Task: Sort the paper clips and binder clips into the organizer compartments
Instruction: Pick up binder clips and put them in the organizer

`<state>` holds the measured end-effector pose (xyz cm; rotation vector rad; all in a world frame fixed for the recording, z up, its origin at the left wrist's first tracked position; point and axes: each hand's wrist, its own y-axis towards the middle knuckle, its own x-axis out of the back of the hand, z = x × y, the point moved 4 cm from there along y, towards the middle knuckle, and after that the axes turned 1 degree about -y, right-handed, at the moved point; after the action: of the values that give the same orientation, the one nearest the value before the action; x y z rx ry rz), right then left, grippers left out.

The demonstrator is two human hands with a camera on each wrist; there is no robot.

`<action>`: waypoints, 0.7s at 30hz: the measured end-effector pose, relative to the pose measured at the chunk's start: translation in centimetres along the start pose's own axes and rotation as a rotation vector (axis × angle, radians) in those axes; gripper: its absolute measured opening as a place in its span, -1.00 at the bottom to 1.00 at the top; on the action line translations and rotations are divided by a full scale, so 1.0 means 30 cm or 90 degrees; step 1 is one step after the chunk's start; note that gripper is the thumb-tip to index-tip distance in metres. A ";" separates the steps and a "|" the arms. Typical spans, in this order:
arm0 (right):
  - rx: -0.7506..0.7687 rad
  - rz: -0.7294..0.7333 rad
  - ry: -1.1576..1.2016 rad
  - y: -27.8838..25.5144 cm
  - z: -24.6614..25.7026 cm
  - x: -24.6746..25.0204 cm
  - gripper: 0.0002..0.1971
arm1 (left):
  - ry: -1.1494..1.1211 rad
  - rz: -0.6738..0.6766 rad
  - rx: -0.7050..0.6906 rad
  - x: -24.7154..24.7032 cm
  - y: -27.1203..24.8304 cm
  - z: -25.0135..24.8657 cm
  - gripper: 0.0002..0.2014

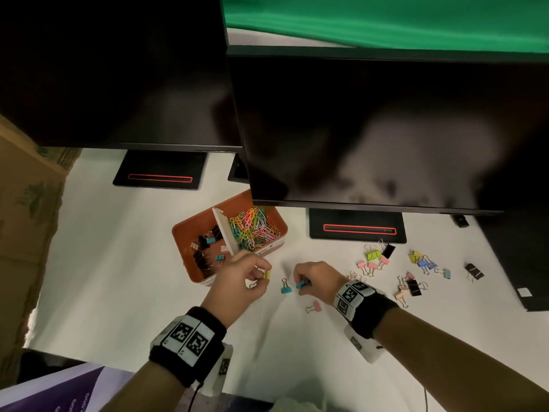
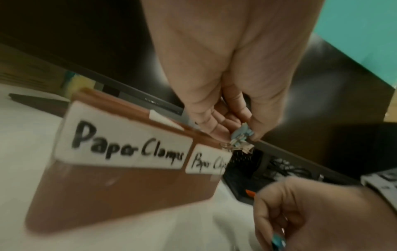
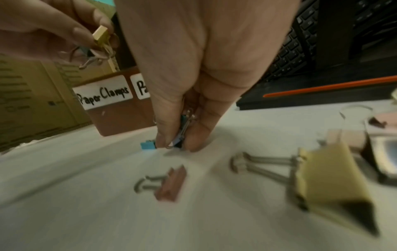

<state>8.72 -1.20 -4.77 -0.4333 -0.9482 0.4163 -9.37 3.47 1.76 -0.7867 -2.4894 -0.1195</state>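
The orange organizer (image 1: 190,230) stands on the white table, with binder clips in its left compartment and coloured paper clips (image 1: 252,227) in its right one. Just in front of it my left hand (image 1: 261,275) pinches a yellow binder clip (image 1: 267,274) together with a few more clips (image 2: 240,135). My right hand (image 1: 301,285) is down at the table and pinches a teal binder clip (image 3: 182,134). Another teal binder clip (image 1: 286,289) lies between the hands, and a pink one (image 1: 314,307) lies nearer to me.
Several loose binder clips (image 1: 410,272) in pink, yellow, blue and black are scattered to the right of my right hand. Two dark monitors (image 1: 371,129) on stands overhang the back of the table. A cardboard box (image 1: 26,221) is at the left. A keyboard (image 3: 300,42) lies behind.
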 end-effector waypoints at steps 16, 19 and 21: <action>0.194 -0.213 0.122 0.088 0.501 0.210 -0.68 | 0.087 -0.177 0.100 0.341 0.069 0.051 -0.75; 0.165 -0.252 0.087 -0.003 0.353 0.226 -0.74 | 0.092 -0.151 -0.012 0.288 0.060 -0.035 -0.79; 0.104 -0.265 0.055 -0.069 0.206 0.229 -0.77 | 0.074 -0.089 -0.058 0.208 0.064 -0.069 -0.82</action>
<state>7.39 1.68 4.13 -0.0978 -0.8851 0.0930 -11.70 7.77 6.56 -0.6226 -2.4408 -0.3203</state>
